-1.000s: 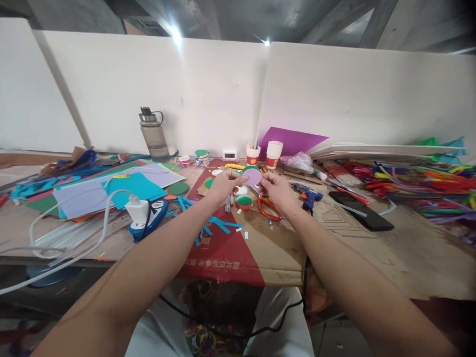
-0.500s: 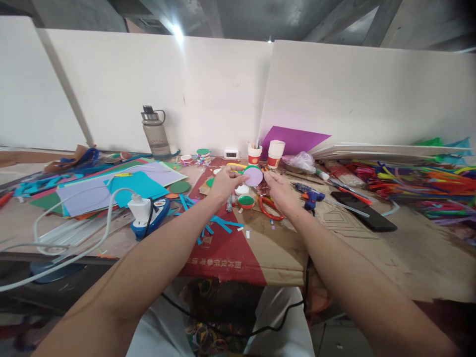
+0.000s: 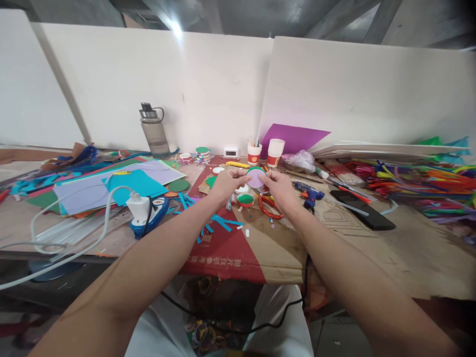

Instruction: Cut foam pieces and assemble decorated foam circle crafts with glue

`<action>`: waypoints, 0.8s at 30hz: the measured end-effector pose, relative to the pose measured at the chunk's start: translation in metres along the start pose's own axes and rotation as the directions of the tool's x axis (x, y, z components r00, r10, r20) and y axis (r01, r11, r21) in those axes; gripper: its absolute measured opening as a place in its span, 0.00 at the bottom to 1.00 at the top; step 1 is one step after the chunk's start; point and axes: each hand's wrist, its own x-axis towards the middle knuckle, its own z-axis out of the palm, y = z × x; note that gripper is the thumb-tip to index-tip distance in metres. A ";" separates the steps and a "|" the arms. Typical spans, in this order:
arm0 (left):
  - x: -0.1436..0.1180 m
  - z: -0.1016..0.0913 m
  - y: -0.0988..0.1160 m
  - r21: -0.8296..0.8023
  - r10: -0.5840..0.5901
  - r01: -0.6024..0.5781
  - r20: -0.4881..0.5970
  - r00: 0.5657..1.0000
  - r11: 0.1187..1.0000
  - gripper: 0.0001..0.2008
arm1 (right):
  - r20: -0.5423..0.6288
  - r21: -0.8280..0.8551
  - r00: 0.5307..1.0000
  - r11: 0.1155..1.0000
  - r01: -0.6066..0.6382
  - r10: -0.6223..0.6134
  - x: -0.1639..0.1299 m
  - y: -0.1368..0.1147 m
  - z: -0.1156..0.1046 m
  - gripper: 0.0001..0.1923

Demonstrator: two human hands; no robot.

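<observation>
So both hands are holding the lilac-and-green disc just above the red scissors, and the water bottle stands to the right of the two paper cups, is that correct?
Not quite: in the head view the bottle stands well to the left of the cups, against the white board. The rest holds: the left hand and right hand hold the disc just above the scissors.

Lilac-faced, green-rimmed paper disc [image 3: 256, 178], upright, midair

Two paper cups [image 3: 254, 152] stand just behind the lilac disc [image 3: 256, 178]; left of them one water bottle [image 3: 153, 131]. Right of the disc lie one blue glue gun [image 3: 308, 194] and one black phone [image 3: 362, 216]. One pair of red scissors [image 3: 270, 207], it seems, lies just below
</observation>
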 end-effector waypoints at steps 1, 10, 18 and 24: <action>0.000 0.000 0.001 0.003 -0.001 0.001 0.001 1.000 1.000 0.19 | -0.005 -0.002 1.000 1.000 0.000 0.000 0.000 0.000 0.000 0.17; -0.003 0.001 0.002 -0.008 -0.001 0.002 0.031 1.000 1.000 0.19 | -0.017 -0.035 1.000 0.999 0.011 -0.011 -0.003 -0.005 0.001 0.18; 0.000 0.000 -0.001 0.002 -0.006 0.006 0.037 0.999 1.000 0.18 | -0.031 -0.112 0.999 0.994 0.018 -0.022 -0.007 -0.009 0.000 0.19; -0.001 0.002 -0.001 0.014 -0.014 0.012 0.115 0.993 1.000 0.19 | 0.011 -0.106 0.997 0.992 0.072 -0.071 -0.004 -0.003 0.000 0.19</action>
